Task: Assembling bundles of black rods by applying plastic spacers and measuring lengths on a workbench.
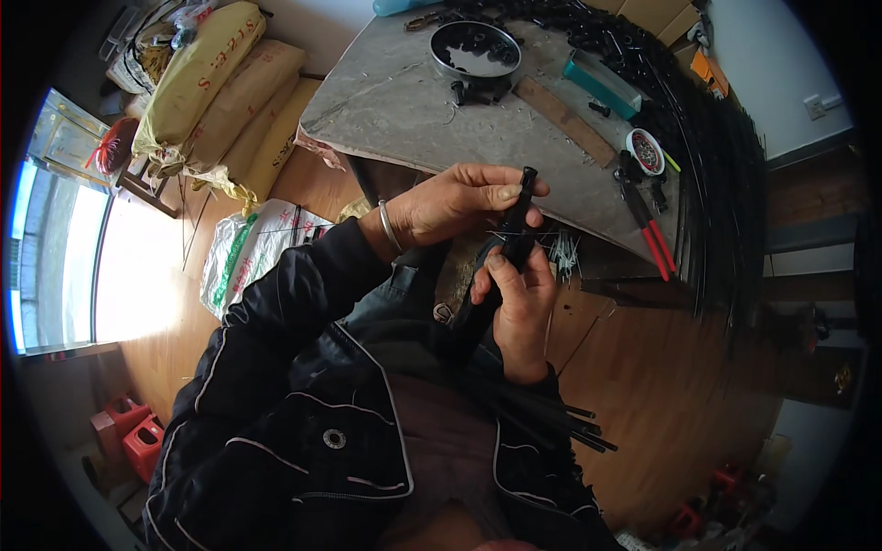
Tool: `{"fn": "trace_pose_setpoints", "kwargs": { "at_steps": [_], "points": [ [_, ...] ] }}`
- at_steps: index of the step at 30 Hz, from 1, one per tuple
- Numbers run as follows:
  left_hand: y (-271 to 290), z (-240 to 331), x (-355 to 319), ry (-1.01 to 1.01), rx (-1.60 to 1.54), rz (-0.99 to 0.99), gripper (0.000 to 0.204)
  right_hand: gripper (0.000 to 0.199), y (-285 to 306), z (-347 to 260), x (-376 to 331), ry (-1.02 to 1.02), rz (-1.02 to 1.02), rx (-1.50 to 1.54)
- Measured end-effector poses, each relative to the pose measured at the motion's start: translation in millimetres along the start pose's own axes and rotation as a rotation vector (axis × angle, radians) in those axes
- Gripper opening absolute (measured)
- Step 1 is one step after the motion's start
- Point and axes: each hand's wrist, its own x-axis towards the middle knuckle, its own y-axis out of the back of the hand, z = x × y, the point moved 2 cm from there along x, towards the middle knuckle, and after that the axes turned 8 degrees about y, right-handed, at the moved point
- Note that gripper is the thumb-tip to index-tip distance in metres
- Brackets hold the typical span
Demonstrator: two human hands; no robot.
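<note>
My left hand (455, 202), with a silver bangle on its wrist, pinches the upper end of a black rod (516, 220) near a small black cap at its tip. My right hand (519, 308) grips the same rod lower down, thumb pressed on it. The rod runs down toward my lap. A bundle of several more black rods (560, 422) lies across my lap, ends sticking out to the right. Both hands are in front of the grey table's near edge (478, 170).
On the grey table stand a round metal tin of black parts (475, 48), a wooden strip (562, 119), a teal box (602, 83), a small tub (645, 151) and red-handled pliers (648, 225). Long black rods (726, 156) pile at the right. Yellow sacks (216, 92) lie left.
</note>
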Motion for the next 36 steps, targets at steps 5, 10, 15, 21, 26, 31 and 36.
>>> {"fn": "trace_pose_setpoints", "kwargs": {
  "at_steps": [5, 10, 15, 21, 26, 31, 36],
  "points": [
    [-1, 2, -3, -0.019, 0.080, 0.127, 0.033, 0.011, 2, 1, 1, -0.001, 0.009, -0.022],
    [-3, 7, 0, -0.013, 0.100, 0.039, 0.032, 0.015, 4, 1, 5, -0.055, -0.059, 0.086],
    [-2, 5, -6, -0.041, 0.086, -0.003, 0.033, 0.017, 2, 1, 5, -0.097, -0.062, 0.155],
    [-6, 1, -6, -0.011, 0.006, 0.060, 0.035, 0.012, 3, 0, 7, -0.158, -0.050, 0.225],
    [-12, -3, -7, -0.041, 0.034, 0.180, 0.035, 0.017, 7, 4, 5, -0.127, -0.096, 0.155],
    [-18, -3, -9, -0.082, 0.039, 0.202, 0.034, 0.016, 12, 6, 8, -0.155, -0.131, 0.218],
    [-19, -6, -7, -0.108, -0.045, 0.209, 0.033, 0.014, 14, 7, 10, -0.189, -0.111, 0.284]
  ]
}}
